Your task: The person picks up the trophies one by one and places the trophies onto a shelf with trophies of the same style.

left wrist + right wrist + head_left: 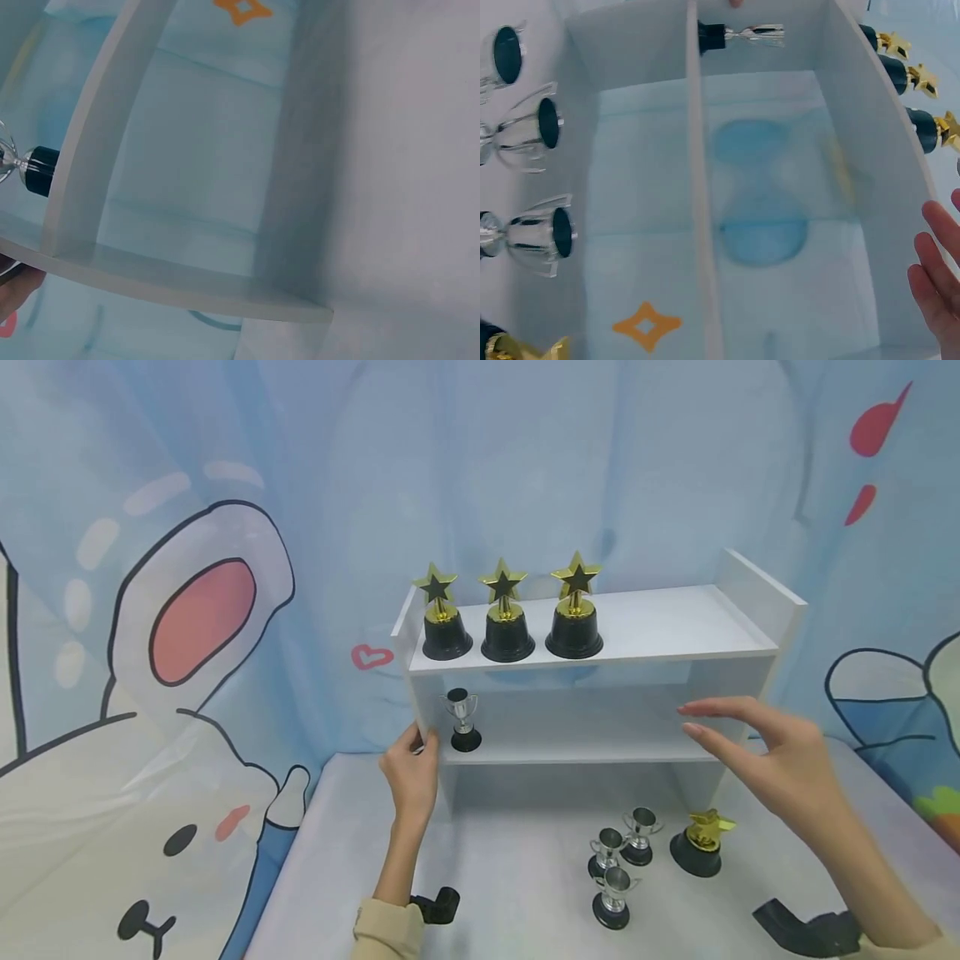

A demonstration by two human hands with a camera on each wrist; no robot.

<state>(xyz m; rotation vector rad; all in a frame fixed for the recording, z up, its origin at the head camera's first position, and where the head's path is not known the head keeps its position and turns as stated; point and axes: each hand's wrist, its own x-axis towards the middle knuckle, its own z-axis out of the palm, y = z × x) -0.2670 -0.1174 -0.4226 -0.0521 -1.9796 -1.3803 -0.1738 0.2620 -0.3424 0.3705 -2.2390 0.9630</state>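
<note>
My left hand (pixel 414 777) grips the left side panel of the white shelf (pixel 570 758) near the middle board; in the left wrist view its fingers (pixel 22 289) show at the panel's outer side. Just right of that hand, a small silver trophy cup (pixel 463 720) on a black base stands upright on the middle board. My right hand (pixel 780 760) is in the air before the shelf's right side, thumb and fingers spread apart with nothing between them. Three gold star trophies (pixel 506 614) with black bases stand in a row on the top board's left part.
Three more silver trophy cups (pixel 613 893) stand on the white table (pixel 525 893) before the shelf, beside a gold star trophy (pixel 697 847) tilted toward the back. A blue printed curtain (pixel 337 485) hangs behind. The shelf's right side panel (pixel 761 602) rises above the top board.
</note>
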